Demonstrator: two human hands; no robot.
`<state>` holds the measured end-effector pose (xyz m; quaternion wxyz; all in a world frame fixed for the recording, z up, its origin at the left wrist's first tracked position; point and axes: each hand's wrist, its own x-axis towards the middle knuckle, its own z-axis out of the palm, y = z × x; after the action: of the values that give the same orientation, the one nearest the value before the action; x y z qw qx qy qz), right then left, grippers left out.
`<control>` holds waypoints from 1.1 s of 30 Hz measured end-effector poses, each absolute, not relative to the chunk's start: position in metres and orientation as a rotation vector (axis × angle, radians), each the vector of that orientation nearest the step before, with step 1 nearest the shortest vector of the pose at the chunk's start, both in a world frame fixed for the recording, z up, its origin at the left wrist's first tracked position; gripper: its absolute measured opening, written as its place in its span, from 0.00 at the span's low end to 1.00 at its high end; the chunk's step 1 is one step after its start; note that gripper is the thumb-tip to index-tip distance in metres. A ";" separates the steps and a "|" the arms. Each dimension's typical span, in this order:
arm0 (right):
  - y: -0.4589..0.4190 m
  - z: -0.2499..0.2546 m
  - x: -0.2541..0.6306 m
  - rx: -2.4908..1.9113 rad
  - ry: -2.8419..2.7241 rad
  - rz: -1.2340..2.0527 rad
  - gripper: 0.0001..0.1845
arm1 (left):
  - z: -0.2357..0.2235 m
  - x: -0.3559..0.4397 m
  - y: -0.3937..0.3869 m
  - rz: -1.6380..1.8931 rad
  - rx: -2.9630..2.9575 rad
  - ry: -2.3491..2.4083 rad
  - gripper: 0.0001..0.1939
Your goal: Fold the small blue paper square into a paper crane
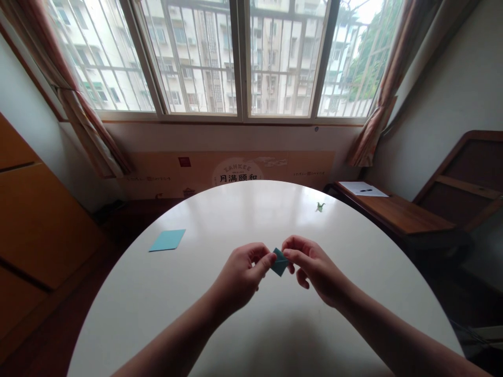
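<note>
Above the middle of the white round table [236,335], a small folded teal origami paper [280,263] is held up between both hands. My left hand [247,269] pinches its left corner between thumb and forefinger. At the opposite corner, my right hand [312,267] has its thumb and forefinger closed on the paper, the other fingers curled loosely below. The paper looks diamond-shaped, with a crease or flap edge across it. Its back side is hidden from me.
A square of light blue paper [167,240] lies at the table's left. Near the far right edge sits a small green folded paper crane [320,207]. Beyond the table, a wooden chair [408,209] carries a white sheet [363,189] with a dark pen on it.
</note>
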<state>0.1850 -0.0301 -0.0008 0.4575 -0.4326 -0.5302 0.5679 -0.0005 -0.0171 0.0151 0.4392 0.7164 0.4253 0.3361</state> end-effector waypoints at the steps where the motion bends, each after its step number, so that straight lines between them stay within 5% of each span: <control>1: -0.030 -0.001 0.185 -1.063 -1.311 1.403 0.12 | 0.015 -0.001 -0.016 0.843 1.751 1.046 0.18; 13: -0.032 0.001 0.184 -1.114 -1.422 1.325 0.04 | 0.009 -0.003 -0.012 0.753 1.748 1.016 0.17; 33: -0.031 0.004 0.186 -1.050 -1.420 1.329 0.06 | 0.018 -0.001 -0.012 0.981 1.492 1.000 0.14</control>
<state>0.1863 -0.0310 0.0037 0.4491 -0.4243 -0.5740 0.5374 -0.0005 -0.0124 0.0183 0.5204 0.6226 0.4173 0.4092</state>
